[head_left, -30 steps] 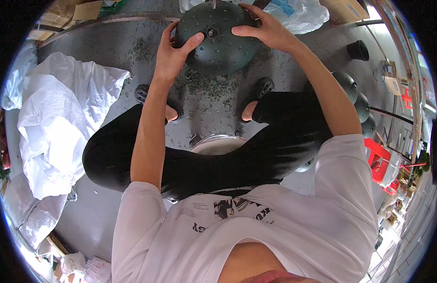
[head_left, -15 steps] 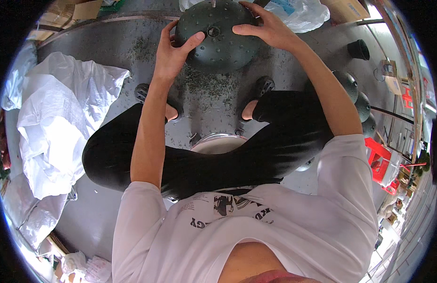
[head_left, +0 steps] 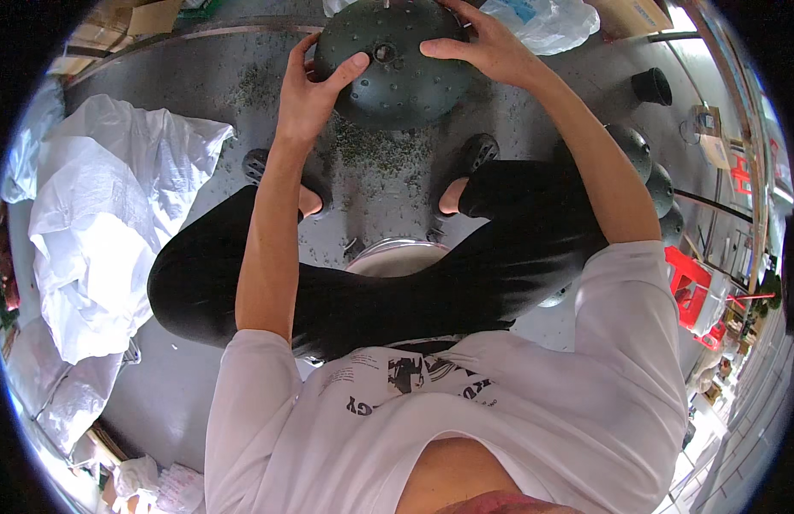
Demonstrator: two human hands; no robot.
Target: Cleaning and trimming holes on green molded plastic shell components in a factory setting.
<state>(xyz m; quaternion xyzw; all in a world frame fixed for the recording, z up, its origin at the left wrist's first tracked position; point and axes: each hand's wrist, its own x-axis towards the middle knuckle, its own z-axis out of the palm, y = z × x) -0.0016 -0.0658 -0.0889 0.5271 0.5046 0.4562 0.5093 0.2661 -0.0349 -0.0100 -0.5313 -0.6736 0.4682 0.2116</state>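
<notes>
Left hand (head_left: 308, 98) and right hand (head_left: 493, 53) spread, clasping opposite sides of a dark green ball (head_left: 397, 84) between them, thumbs (head_left: 349, 70) on its near face, forearms (head_left: 271, 231) extended forward, black lettering (head_left: 359, 407) on white shirt (head_left: 328, 454) behind both hands.

The ball (head_left: 405, 90) is before the person, between the left hand (head_left: 308, 101) and the right hand (head_left: 493, 53), with bits (head_left: 375, 150) on the floor (head_left: 187, 390) near it. Left is a sheet (head_left: 110, 197); right are a pot (head_left: 651, 86) and, behind it, more balls (head_left: 634, 152).
</notes>
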